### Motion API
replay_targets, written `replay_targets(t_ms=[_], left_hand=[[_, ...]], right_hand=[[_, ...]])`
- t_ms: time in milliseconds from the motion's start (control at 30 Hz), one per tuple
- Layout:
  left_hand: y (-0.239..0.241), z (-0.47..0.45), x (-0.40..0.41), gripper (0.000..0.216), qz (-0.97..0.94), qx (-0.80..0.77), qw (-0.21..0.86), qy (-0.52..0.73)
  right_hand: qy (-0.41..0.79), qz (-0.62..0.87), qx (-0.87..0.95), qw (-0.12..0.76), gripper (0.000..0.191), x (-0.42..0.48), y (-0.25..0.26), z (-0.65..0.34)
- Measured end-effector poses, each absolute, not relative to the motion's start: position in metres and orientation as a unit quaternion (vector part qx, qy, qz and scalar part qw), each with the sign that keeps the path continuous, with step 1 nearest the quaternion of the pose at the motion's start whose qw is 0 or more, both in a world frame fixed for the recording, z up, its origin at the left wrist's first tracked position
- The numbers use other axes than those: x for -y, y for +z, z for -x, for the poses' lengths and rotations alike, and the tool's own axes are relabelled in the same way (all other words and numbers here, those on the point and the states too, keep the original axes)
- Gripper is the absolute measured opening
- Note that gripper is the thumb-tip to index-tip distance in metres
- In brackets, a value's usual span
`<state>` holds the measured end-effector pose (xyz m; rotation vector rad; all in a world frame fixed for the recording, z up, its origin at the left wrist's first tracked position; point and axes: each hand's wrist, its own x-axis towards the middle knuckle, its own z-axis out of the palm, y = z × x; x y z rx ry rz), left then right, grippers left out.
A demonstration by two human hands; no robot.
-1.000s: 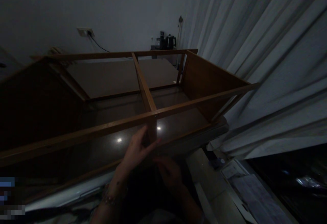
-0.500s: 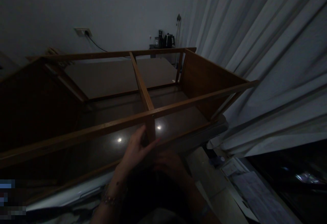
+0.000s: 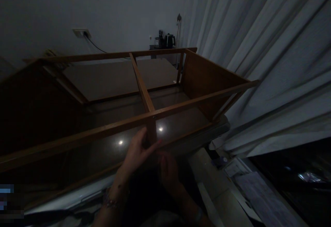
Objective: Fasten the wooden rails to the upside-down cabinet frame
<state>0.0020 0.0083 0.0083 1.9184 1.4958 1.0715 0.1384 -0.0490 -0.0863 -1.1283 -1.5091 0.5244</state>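
Left hand [image 3: 137, 151]: thumb and fingers parted around the wooden upright [image 3: 151, 130], apparently holding its lower part. Right hand [image 3: 169, 171]: fingers curled in, just below and right of the left thumb; too dim and soft to tell whether they pinch anything.

Risks, as judged: poor light and hands this close could mean a slip or a knocked fingertip. If the left hold slackened, the upright might twist where it meets the front rail [image 3: 129, 122]. A hard push could rock the whole frame [image 3: 142, 84], since a soft-looking grey edge [image 3: 219, 125] shows under its near right corner.

Upright: between left thumb and fingers, above the right fingers, top at the front rail. Farther out: side panel [image 3: 209, 82], then curtain [image 3: 258, 47].
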Motion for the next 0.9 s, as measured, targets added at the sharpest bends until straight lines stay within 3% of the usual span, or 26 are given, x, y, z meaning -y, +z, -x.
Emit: replay_targets(t_ms=[100, 267, 667, 900], left_hand=[[0.013, -0.002, -0.008, 0.043, -0.702, -0.543, 0.249, 0.387], [0.015, -0.002, -0.009, 0.041, -0.701, -0.539, 0.258, 0.39], [0.009, -0.003, -0.009, 0.042, -0.697, -0.541, 0.251, 0.397], [0.009, -0.003, -0.009, 0.046, -0.698, -0.541, 0.256, 0.392]], right_hand=[[0.257, 0.494, 0.622, 0.55, 0.025, 0.053, -0.086, -0.137], [0.112, 0.496, 0.707, 0.491, 0.021, 0.052, -0.084, -0.148], [-0.004, 0.482, 0.761, 0.434, 0.02, 0.05, -0.09, -0.168], [0.022, 0.493, 0.754, 0.433, 0.019, 0.061, -0.085, -0.173]])
